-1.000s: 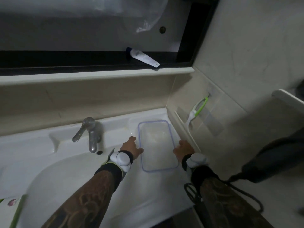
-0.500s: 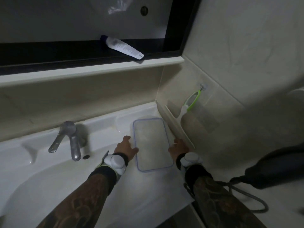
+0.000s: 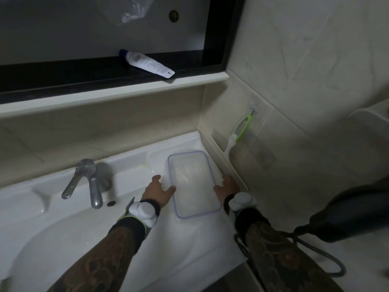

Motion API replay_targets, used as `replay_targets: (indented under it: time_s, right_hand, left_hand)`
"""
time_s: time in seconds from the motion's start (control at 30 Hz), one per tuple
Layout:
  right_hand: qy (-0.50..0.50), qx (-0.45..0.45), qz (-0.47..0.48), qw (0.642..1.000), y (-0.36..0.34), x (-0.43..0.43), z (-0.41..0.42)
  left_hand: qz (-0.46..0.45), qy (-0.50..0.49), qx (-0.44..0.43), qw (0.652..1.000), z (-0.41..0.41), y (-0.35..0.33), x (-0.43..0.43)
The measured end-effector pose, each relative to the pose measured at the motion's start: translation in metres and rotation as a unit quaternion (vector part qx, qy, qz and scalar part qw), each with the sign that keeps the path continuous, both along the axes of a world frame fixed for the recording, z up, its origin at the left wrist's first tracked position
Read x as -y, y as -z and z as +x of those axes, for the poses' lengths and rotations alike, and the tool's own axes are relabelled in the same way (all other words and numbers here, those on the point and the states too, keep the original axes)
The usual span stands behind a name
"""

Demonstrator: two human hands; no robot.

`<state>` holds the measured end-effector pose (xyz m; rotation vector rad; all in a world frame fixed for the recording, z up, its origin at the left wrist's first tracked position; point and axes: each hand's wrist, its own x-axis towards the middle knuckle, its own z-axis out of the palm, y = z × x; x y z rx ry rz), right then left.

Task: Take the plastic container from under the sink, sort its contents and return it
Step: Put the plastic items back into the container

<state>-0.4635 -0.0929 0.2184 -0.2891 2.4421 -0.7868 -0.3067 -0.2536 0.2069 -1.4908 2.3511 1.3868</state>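
A clear rectangular plastic container with a blue-edged rim lies flat on the white sink counter, in the right corner by the wall. Whether a lid covers it and what is inside I cannot tell; it looks cloudy white. My left hand rests against its left long side with fingers spread, thumb touching the rim. My right hand presses on its right long side, fingers partly hidden between the container and the wall. Both wrists carry white devices.
A metal tap stands left of the container above the basin. A white tube lies on the window ledge. A green and white brush hangs on the right wall. A dark cord trails at the lower right.
The camera view shifted slightly to the right and down. Both hands stay at the container's sides, and the container keeps its place on the counter.
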Motion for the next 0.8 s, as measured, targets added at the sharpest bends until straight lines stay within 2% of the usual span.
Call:
replay_targets:
  time_s: [0.2,0.43,0.6,0.8]
  right_hand:
    - [-0.006,-0.036,-0.002,0.999,-0.012,-0.002,0.013]
    - [-0.060,-0.076,-0.022,0.995,-0.040,-0.004,0.055]
    - [-0.119,-0.075,-0.033,0.989,-0.053,-0.006,0.085]
    - [-0.192,-0.038,-0.054,0.979,-0.044,0.011,0.135]
  left_hand:
    - [-0.018,-0.018,0.015,1.000,0.013,-0.016,-0.004]
    - [-0.037,-0.048,0.004,0.998,0.043,-0.042,-0.030]
    - [-0.036,-0.085,-0.006,0.996,0.083,-0.056,-0.052]
    - [-0.039,-0.150,0.033,0.987,0.158,-0.058,-0.057]
